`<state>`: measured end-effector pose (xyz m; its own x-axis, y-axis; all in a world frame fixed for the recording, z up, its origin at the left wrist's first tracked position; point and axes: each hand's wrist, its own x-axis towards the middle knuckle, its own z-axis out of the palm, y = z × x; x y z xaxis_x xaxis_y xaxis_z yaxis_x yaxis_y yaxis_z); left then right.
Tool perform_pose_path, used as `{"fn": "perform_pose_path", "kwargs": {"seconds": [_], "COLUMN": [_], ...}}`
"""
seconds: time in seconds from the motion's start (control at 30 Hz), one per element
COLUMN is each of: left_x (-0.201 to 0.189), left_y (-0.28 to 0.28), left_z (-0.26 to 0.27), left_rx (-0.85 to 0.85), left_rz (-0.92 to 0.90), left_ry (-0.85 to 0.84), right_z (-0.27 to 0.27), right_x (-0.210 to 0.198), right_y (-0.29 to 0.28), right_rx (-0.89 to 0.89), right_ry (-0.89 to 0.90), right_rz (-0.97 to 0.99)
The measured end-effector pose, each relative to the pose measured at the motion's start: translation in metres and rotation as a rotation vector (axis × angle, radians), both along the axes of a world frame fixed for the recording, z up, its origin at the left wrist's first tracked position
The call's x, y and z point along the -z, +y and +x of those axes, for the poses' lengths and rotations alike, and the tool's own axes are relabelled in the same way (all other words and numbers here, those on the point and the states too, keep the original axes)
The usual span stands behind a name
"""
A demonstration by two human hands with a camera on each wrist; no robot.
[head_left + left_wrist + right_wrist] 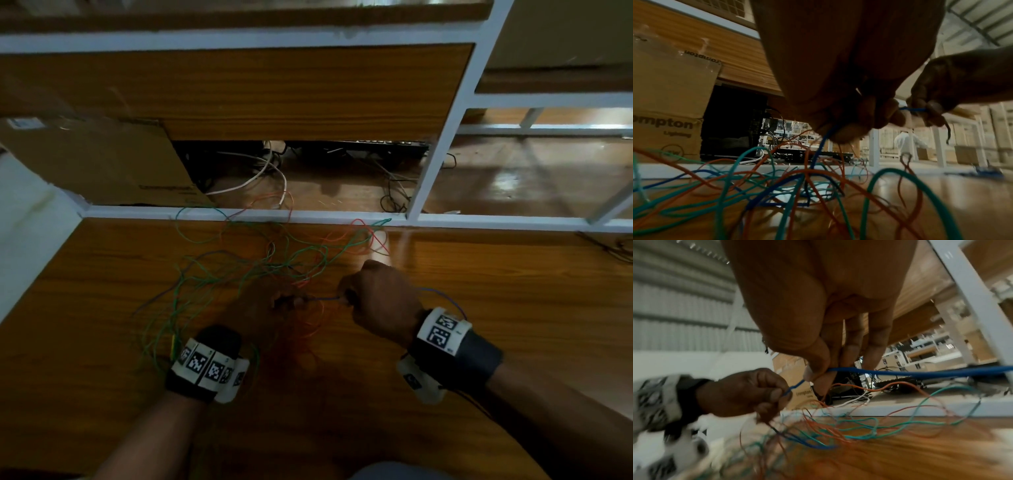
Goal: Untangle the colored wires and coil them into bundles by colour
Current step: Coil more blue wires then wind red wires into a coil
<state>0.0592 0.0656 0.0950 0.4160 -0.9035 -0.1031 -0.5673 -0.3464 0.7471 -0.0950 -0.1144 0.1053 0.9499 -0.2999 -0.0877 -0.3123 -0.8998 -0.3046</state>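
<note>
A tangle of thin green wires (191, 287), orange wires (310, 329) and blue wires lies on the wooden table (479, 274). Both hands pinch the same blue wire (325, 298), stretched short between them. My left hand (274, 303) grips it with curled fingers, and from there it drops into the tangle (818, 152). My right hand (349, 298) pinches it between thumb and fingertips (816, 369), and the wire runs on past the right wrist (920, 372). In the left wrist view the blue wire (912, 109) bridges the two hands. Orange and green loops (900, 175) arch over the tabletop.
A white frame rail (342, 216) borders the table's far edge, with some wires draped over it. Beyond it sit a cardboard box (102, 164), a wood panel (274, 89), white and black cables (267, 174) and a white upright post (442, 137).
</note>
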Motion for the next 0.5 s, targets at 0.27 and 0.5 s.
{"fn": "perform_pose_path", "kwargs": {"seconds": [0.27,0.5], "left_x": [0.013,0.044], "left_y": [0.013,0.017], "left_z": [0.015,0.032], "left_rx": [-0.058,-0.052], "left_rz": [0.076,0.192], "left_ry": [-0.076,-0.174], "right_z": [-0.029,-0.081], "right_x": [0.010,0.024], "right_y": [-0.016,-0.060], "right_rx": [-0.039,0.054], "right_ry": [0.128,0.228], "right_rz": [-0.240,-0.313]}}
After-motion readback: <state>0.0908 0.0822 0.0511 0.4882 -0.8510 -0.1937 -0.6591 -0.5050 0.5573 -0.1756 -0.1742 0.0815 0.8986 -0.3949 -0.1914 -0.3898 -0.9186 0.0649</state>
